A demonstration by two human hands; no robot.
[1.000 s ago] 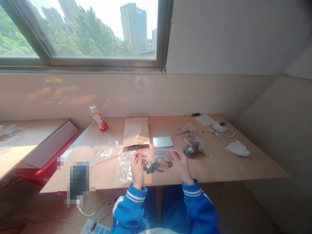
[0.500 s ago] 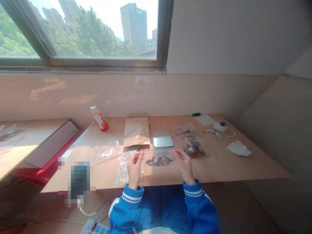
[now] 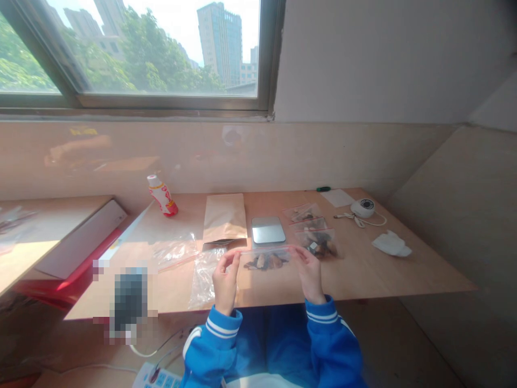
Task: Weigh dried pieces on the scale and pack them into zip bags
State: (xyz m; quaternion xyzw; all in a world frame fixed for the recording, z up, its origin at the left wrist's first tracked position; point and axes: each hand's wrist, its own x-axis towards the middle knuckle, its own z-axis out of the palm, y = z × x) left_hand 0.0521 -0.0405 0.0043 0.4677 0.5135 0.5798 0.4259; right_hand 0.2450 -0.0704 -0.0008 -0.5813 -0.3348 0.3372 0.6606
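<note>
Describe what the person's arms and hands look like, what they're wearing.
Both arms are in bright blue sleeves with ribbed cuffs, each cuff ringed by two thin white stripes. A white stripe also runs along the left sleeve. The left hand and right hand are bare: no gloves, and no rings or watch that I can make out.

You hold a clear zip bag (image 3: 266, 260) stretched flat and level just above the desk's (image 3: 383, 275) front edge, near its middle. Its sealed strip faces away from you. Dark brown dried pieces sit clumped in its middle.
</note>
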